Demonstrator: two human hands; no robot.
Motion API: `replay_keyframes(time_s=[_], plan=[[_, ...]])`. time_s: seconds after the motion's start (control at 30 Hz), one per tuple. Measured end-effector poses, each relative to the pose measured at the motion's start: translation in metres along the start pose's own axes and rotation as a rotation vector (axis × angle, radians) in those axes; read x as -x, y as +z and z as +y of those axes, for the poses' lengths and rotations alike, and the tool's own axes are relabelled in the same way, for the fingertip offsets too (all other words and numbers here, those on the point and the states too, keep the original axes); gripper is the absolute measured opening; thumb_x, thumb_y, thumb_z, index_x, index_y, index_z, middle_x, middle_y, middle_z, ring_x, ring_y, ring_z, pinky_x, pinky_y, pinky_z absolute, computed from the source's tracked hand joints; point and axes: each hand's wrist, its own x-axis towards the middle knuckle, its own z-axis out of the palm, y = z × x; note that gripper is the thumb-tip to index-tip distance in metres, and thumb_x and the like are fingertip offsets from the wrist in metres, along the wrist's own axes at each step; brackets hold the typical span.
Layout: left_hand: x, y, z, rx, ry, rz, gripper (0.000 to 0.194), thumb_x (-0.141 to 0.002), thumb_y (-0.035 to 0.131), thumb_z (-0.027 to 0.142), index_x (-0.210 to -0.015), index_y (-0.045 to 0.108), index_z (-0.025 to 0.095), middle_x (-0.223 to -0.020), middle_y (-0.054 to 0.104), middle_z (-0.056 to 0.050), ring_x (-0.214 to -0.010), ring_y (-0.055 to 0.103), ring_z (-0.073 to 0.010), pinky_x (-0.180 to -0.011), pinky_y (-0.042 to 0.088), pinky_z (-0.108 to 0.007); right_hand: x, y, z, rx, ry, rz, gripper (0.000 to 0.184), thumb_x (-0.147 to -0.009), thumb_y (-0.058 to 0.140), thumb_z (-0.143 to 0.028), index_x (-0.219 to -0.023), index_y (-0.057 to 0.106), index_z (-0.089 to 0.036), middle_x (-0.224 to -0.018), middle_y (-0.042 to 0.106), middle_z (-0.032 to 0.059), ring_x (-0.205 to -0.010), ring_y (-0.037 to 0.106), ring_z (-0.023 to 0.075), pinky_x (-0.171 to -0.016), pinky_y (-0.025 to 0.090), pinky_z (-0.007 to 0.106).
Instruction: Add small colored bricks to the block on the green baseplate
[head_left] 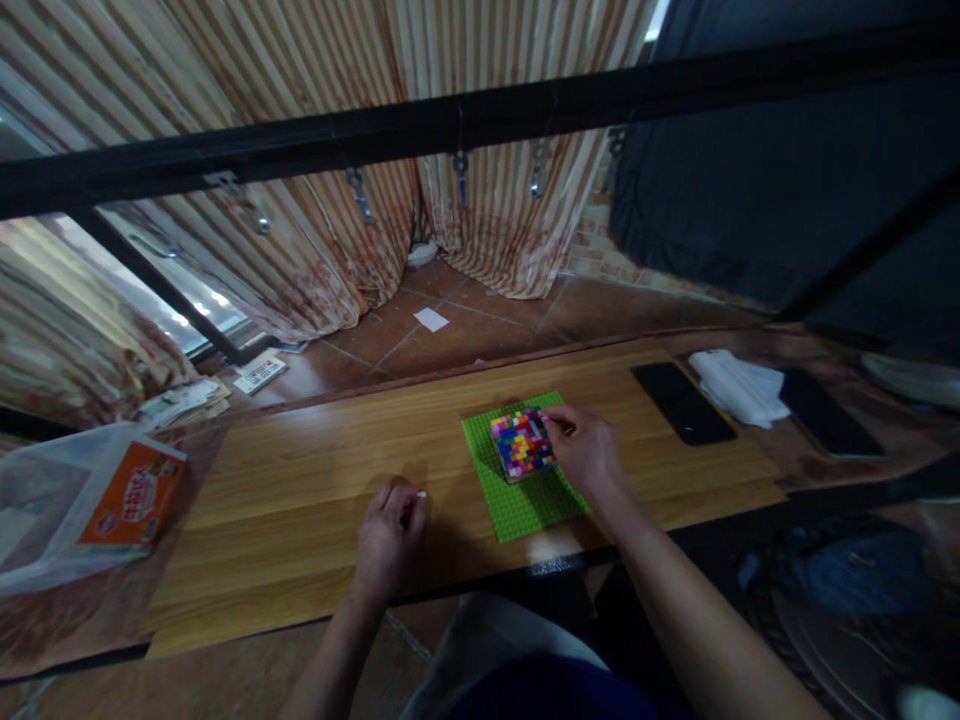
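A green studded baseplate [487,500] lies on the wooden table, with a block of many-coloured toy bricks [521,445] built up on it. My right hand [589,450] is closed in a pinch at the block's upper right corner; whatever the fingertips hold is too small to make out. To the left of the baseplate, my left hand [391,530] hovers low over or rests on the wood. Its thumb and forefinger are pinched on a small white toy brick [421,494], whose tip sticks out on the right side.
A black phone [682,402] lies on the table to the right, with white tissues [739,385] and another dark flat device [832,412] beyond it. At far left stands a clear plastic box [45,480] with an orange label. A dark metal bar [450,125] crosses ahead.
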Motion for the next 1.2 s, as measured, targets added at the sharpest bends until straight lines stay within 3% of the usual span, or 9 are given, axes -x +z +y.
replay_keyframes(time_s=[0.17,0.37,0.73,0.93,1.2], plan=[[-0.001,0.0,0.001,-0.016,0.022,0.023,0.016,-0.09,0.051,0.029,-0.077,0.056,0.021,-0.077,0.061,-0.003,-0.071,0.059,-0.0165,-0.067,0.049,-0.028,-0.006,0.005,0.003,-0.047,0.045,0.009,0.018,-0.077,0.056,-0.025,-0.087,0.07,-0.019,-0.083,0.074,0.0056,-0.073,0.068,0.0183,-0.072,0.052,0.032],[-0.001,0.0,0.001,-0.012,0.039,0.024,0.015,-0.09,0.051,0.028,-0.078,0.056,0.021,-0.077,0.06,-0.002,-0.071,0.059,-0.0163,-0.067,0.048,-0.028,-0.009,0.009,0.006,-0.141,0.14,0.024,0.025,-0.074,0.061,-0.026,-0.096,0.069,-0.017,-0.076,0.073,0.0041,-0.069,0.067,0.018,-0.068,0.052,0.031],[0.0,0.002,-0.002,-0.012,0.028,0.024,0.015,-0.09,0.051,0.028,-0.078,0.057,0.021,-0.078,0.061,-0.003,-0.071,0.058,-0.0163,-0.068,0.047,-0.028,-0.018,0.004,-0.003,-0.014,0.215,-0.043,0.036,-0.072,0.064,-0.018,-0.108,0.068,-0.016,-0.075,0.073,0.0026,-0.072,0.068,0.0191,-0.071,0.05,0.032],[0.0,0.003,-0.003,-0.031,0.029,0.03,0.016,-0.09,0.051,0.028,-0.078,0.058,0.021,-0.077,0.062,-0.003,-0.071,0.058,-0.0166,-0.067,0.047,-0.027,-0.019,0.002,-0.005,0.046,0.18,-0.064,0.038,-0.074,0.065,-0.018,-0.111,0.066,-0.016,-0.077,0.073,0.0034,-0.075,0.068,0.0203,-0.075,0.05,0.033],[0.0,0.003,-0.004,-0.014,0.031,0.03,0.017,-0.091,0.05,0.03,-0.078,0.057,0.021,-0.077,0.061,-0.003,-0.071,0.059,-0.0166,-0.066,0.047,-0.027,-0.013,0.009,0.011,-0.2,0.207,-0.039,0.035,-0.07,0.068,-0.024,-0.104,0.068,-0.017,-0.076,0.072,0.0034,-0.07,0.067,0.0193,-0.07,0.052,0.033]])
